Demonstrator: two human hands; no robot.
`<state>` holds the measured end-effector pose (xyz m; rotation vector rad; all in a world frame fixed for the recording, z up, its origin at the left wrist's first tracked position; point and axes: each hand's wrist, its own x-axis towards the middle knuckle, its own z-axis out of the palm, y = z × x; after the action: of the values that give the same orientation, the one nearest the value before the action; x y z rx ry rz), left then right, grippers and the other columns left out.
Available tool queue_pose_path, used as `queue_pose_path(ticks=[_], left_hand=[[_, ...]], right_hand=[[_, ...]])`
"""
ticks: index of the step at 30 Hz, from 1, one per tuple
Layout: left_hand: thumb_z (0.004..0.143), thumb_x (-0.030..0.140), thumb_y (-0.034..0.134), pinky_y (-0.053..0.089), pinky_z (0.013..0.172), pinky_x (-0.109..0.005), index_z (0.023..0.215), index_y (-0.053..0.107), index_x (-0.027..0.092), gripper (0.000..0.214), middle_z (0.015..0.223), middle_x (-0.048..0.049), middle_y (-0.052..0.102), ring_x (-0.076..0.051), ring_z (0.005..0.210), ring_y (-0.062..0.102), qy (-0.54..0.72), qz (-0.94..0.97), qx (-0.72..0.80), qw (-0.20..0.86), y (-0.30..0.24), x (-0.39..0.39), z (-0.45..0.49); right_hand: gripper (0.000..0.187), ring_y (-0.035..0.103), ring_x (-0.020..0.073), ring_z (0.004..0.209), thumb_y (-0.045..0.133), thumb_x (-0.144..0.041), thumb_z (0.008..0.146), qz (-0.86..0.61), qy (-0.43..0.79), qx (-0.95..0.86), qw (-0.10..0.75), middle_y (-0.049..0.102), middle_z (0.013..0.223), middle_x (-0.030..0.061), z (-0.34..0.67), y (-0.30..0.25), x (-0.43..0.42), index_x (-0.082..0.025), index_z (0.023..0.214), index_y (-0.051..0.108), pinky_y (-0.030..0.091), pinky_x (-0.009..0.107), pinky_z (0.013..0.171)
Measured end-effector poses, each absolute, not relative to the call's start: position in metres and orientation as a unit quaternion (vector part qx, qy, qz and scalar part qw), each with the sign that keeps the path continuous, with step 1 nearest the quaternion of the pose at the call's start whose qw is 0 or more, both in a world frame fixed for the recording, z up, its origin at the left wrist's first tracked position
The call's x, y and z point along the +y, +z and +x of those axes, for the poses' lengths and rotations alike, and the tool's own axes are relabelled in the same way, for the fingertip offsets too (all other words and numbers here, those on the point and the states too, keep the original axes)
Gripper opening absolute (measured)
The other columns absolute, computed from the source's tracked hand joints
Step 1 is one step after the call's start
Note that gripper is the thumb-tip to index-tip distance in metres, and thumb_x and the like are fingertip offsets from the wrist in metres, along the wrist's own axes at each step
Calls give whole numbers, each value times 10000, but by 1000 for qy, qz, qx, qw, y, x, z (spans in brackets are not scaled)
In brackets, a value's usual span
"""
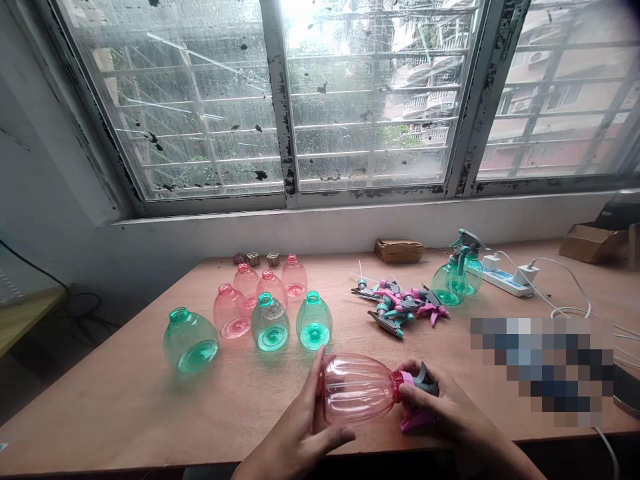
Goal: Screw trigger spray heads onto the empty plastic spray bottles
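Left hand (pixel 300 420), one: fingers and thumb spread wide, cupping the base of a pink bottle (pixel 357 390). Right hand (pixel 457 400), one: closed round a pink-and-grey spray head (pixel 424 381) at the bottle's neck. Held bottle: lying sideways between our two hands, over the near part of the wooden table (pixel 125 400); whether it touches the wood, we cannot tell.

Handling note: we judge the neck to be the working point. We do best to steady the base in the left palm, keep the collar (pixel 407 378) square to the neck, and turn it by the fingertips without squeezing the bottle's wall; a crooked collar could cross the thread.

Open green bottles (pixel 314 323), three: beyond the left hand. Open pink bottles (pixel 233 313), four: mostly behind the green ones. Loose spray heads (pixel 407 303), one heap: overlapping, so we give no count. Green bottles with heads fitted (pixel 449 283), two: standing close together. Power strip (pixel 507 281), one: white, plugs in. Small blocks (pixel 273 259), three. Brown packet (pixel 399 251), one: near the wall. Barred window (pixel 370 100): farthest.
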<state>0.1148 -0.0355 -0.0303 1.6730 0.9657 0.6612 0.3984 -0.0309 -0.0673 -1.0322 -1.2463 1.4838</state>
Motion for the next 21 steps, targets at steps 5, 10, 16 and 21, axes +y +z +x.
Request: queue_pose_path(ticks=[5,10,16,21], left_hand=[[863,325,749,147,1286,-414,1631,-1,253,1076,1726,-57,76,-296,1580,82,271,707,399,517,-32,-34,113],[871,316,750,112,1292,-395,1630,24,278,1051,1718,-44,146,-271,1577,122,282,718,391,502,-34,-33,112],[882,311,747,138,1288,-403,1629,31,299,1035,1718,-43,148,-277,1575,137,296,722,385,492,-34,-34,114],[894,325,740,129,1289,-435,1627,24,309,1025,1709,-47,194,-288,1568,169,301,719,383,496,-30,-35,115]], right_hand=[[458,649,170,589,821,-518,797,-418,606,-500,456,697,653,-10,399,-68,-30,-162,999,617,619,332,607],[442,651,168,593,811,-512,810,-420,600,-506,455,703,656,-7,400,-69,-30,-160,997,620,605,310,605],[438,652,176,618,816,-517,799,-424,595,-507,458,704,680,1,400,-68,-30,-160,981,637,609,315,606],[416,647,172,601,823,-523,786,-416,598,-502,466,703,673,0,396,-62,-32,-171,931,653,598,294,573]])
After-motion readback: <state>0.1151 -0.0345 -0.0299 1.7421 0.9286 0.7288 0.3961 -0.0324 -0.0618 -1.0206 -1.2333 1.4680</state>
